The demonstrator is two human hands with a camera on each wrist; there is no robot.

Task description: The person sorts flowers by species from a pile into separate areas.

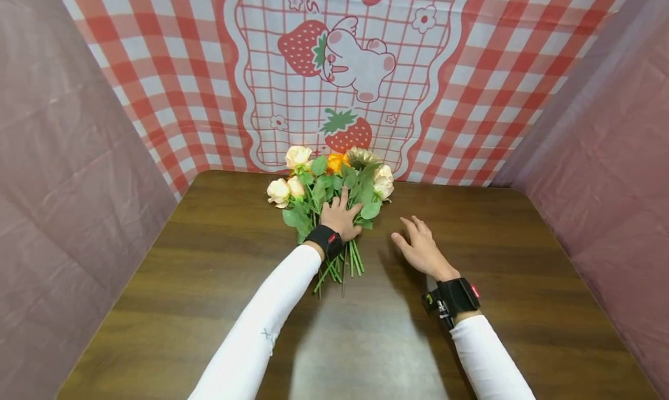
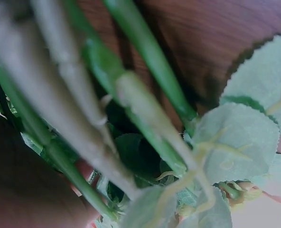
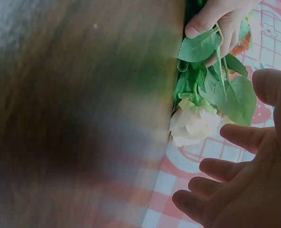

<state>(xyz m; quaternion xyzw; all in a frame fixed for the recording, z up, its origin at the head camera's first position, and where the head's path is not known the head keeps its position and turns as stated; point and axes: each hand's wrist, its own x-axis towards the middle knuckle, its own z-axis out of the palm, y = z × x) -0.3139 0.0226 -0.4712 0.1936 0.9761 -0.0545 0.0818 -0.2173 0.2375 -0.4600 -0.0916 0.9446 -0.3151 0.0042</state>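
Observation:
A bunch of artificial-looking flowers lies on the wooden table (image 1: pixel 219 260), blooms toward the back and green stems (image 1: pixel 355 258) toward the front. Its blooms include cream roses (image 1: pixel 298 157), an orange flower (image 1: pixel 337 162) and a pale greenish bloom (image 1: pixel 362 157). My left hand (image 1: pixel 341 217) rests with spread fingers on the leaves and upper stems. Close-up stems (image 2: pixel 150 61) and leaves (image 2: pixel 235 137) fill the left wrist view. Held apart to the right of the bunch, my right hand (image 1: pixel 421 249) has loosely extended fingers and nothing in it. A cream rose (image 3: pixel 193 124) appears beyond its fingertips in the right wrist view.
A red-and-white checked cloth (image 1: pixel 183 69) with strawberry prints hangs behind the table, close to the blooms. Pinkish fabric walls (image 1: pixel 68 156) stand at both sides. Black straps (image 1: pixel 457 295) circle both wrists.

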